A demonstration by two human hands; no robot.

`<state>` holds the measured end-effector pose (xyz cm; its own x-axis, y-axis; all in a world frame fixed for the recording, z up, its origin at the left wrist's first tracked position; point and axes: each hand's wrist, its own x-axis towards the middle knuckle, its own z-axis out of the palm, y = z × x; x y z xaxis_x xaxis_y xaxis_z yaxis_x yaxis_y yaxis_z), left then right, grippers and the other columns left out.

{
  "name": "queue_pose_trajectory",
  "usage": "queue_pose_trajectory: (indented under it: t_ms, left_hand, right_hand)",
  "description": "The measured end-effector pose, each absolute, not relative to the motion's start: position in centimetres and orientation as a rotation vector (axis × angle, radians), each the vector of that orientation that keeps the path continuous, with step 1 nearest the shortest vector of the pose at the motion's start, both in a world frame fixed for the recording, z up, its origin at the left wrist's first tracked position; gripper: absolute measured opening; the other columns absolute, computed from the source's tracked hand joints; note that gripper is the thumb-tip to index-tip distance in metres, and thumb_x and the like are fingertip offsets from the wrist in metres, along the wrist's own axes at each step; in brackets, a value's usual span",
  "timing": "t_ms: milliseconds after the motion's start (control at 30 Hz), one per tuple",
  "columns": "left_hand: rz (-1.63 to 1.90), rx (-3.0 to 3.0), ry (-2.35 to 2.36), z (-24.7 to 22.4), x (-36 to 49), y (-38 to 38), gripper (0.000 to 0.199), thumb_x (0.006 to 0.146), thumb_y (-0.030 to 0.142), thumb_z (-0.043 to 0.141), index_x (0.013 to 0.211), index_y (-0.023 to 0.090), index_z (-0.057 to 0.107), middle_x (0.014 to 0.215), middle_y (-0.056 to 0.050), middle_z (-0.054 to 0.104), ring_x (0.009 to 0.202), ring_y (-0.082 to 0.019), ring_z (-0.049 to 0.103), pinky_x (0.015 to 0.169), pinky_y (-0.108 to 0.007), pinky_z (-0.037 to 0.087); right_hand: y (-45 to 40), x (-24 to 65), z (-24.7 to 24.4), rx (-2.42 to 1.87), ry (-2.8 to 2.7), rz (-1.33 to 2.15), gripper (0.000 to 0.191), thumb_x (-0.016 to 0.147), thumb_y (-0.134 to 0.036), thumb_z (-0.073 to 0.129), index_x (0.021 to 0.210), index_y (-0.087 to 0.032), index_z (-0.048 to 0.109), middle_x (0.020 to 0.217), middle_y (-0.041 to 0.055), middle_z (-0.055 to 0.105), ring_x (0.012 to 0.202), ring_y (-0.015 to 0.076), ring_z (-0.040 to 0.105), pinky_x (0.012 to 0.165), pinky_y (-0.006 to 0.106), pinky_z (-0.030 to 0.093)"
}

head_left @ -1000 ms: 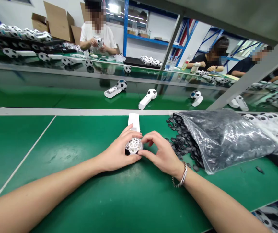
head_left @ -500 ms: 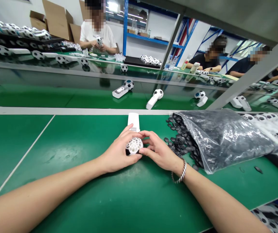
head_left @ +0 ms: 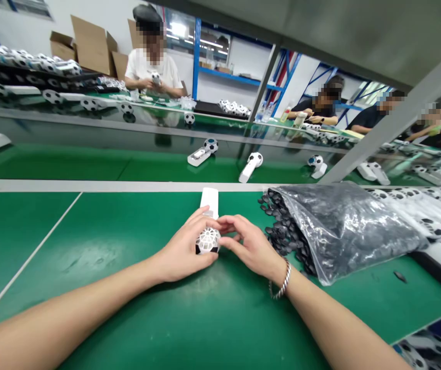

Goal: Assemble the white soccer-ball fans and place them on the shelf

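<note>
My left hand point(head_left: 182, 251) wraps the left side of a white ball-shaped fan head point(head_left: 208, 240), which has an open lattice face and a dark patch low on its left. My right hand point(head_left: 249, 245) cups its right side, with the fingertips against it. A white rectangular handle point(head_left: 209, 202) runs away from the head toward the far edge of the bench. A silver chain bracelet point(head_left: 282, 280) circles my right wrist. Any piece pinched between my fingers is hidden.
A clear plastic bag of small black pieces point(head_left: 346, 234) lies to my right, spilling several pieces point(head_left: 280, 226) onto the green mat point(head_left: 89, 246). Several soccer-ball handheld fans point(head_left: 250, 167) stand across the bench, where co-workers point(head_left: 151, 61) sit.
The whole scene sits lower and slightly rotated in view as my head moves. My hands stay on the fan, with my right fingers shifted slightly on the head.
</note>
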<state>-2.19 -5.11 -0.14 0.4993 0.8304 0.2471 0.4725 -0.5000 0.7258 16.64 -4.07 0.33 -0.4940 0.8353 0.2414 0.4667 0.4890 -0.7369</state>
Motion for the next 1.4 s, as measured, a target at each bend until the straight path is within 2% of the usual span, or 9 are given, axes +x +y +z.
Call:
queue_pose_trajectory:
  t_ms: [100, 200, 300, 467, 700, 867, 1067, 1233, 1400]
  left_hand:
    - [0.816, 2.116, 1.151, -0.4, -2.4, -5.2, 0.048, 0.064, 0.028, 0.066, 0.107, 0.026, 0.046, 0.125, -0.006, 0.038, 0.127, -0.028, 0.024, 0.102, -0.047, 0.029]
    - [0.864, 1.992, 1.365, -0.7, -2.4, -5.3, 0.058, 0.055, 0.038, 0.072, 0.106, 0.025, 0.047, 0.115, -0.007, 0.035, 0.111, -0.028, 0.04, 0.094, -0.048, 0.038]
    - [0.848, 1.945, 1.339, -0.6, -2.5, -5.1, 0.05, 0.059, 0.031, 0.068, 0.104, 0.025, 0.047, 0.104, -0.004, 0.038, 0.098, -0.023, 0.048, 0.088, -0.042, 0.044]
    - [0.761, 1.945, 1.244, 0.1, -2.9, -5.0, 0.051, 0.061, 0.018, 0.061, 0.109, 0.026, 0.046, 0.107, -0.003, 0.04, 0.097, -0.021, 0.05, 0.084, -0.036, 0.046]
    - [0.778, 1.949, 1.279, 0.1, -2.8, -5.4, 0.049, 0.064, 0.028, 0.063, 0.11, 0.025, 0.047, 0.111, -0.004, 0.042, 0.104, -0.023, 0.048, 0.089, -0.038, 0.042]
    - [0.695, 1.996, 1.103, 0.2, -3.6, -4.7, 0.054, 0.064, 0.025, 0.062, 0.114, 0.026, 0.045, 0.116, -0.004, 0.044, 0.104, -0.023, 0.048, 0.089, -0.036, 0.042]
    - [0.586, 1.918, 0.991, 0.4, -4.3, -4.1, 0.055, 0.064, 0.022, 0.063, 0.116, 0.027, 0.043, 0.113, -0.001, 0.048, 0.099, -0.019, 0.05, 0.086, -0.03, 0.041]
    - [0.578, 1.867, 0.977, 0.0, -4.4, -4.0, 0.056, 0.066, 0.022, 0.063, 0.117, 0.027, 0.042, 0.113, -0.001, 0.05, 0.101, -0.02, 0.05, 0.087, -0.032, 0.041]
    - [0.591, 1.831, 0.966, -0.3, -4.3, -4.1, 0.058, 0.066, 0.019, 0.062, 0.119, 0.028, 0.039, 0.114, -0.001, 0.05, 0.101, -0.02, 0.05, 0.088, -0.033, 0.04]
  right_hand:
    - [-2.8, 19.4, 1.5, -1.383, -2.252, 0.256, 0.026, 0.081, -0.031, 0.053, 0.104, -0.021, 0.052, 0.105, 0.0088, 0.051, 0.098, 0.0221, 0.051, 0.082, 0.039, 0.046]
    - [-1.9, 21.9, 2.1, -1.78, -2.335, -0.08, 0.027, 0.075, -0.033, 0.06, 0.097, -0.018, 0.057, 0.1, 0.0125, 0.054, 0.098, 0.0289, 0.05, 0.079, 0.043, 0.044]
    - [-1.8, 22.8, 2.1, -1.95, -2.461, 0.051, 0.019, 0.074, -0.032, 0.06, 0.089, -0.019, 0.059, 0.089, 0.0098, 0.058, 0.086, 0.0258, 0.055, 0.069, 0.036, 0.045]
    - [-1.8, 22.0, 2.0, -1.892, -2.458, 0.366, 0.006, 0.075, -0.019, 0.057, 0.081, -0.021, 0.058, 0.079, 0.003, 0.06, 0.072, 0.016, 0.057, 0.065, 0.026, 0.042]
    - [-1.5, 22.1, 2.0, -1.852, -2.376, 0.463, 0.009, 0.071, -0.013, 0.058, 0.076, -0.02, 0.054, 0.075, 0.0006, 0.056, 0.066, 0.0124, 0.054, 0.063, 0.024, 0.041]
    - [-2.1, 21.0, 2.1, -1.562, -2.257, 0.456, 0.006, 0.081, -0.019, 0.047, 0.086, -0.022, 0.049, 0.063, -0.0038, 0.051, 0.057, 0.0113, 0.049, 0.057, 0.023, 0.039]
    - [-3.6, 18.8, 2.3, -1.269, -2.112, 0.606, 0.014, 0.085, -0.022, 0.042, 0.096, -0.021, 0.052, 0.077, 0.0007, 0.055, 0.069, 0.0122, 0.052, 0.063, 0.024, 0.043]
    - [-4.4, 18.1, 2.1, -1.176, -2.207, 0.645, 0.023, 0.085, -0.019, 0.042, 0.107, -0.022, 0.05, 0.076, -0.0004, 0.056, 0.063, 0.0108, 0.051, 0.06, 0.023, 0.042]
    - [-4.5, 17.7, 1.8, -1.132, -2.317, 0.56, 0.026, 0.086, -0.019, 0.044, 0.111, -0.022, 0.05, 0.084, 0.0005, 0.061, 0.073, 0.0122, 0.055, 0.07, 0.026, 0.044]
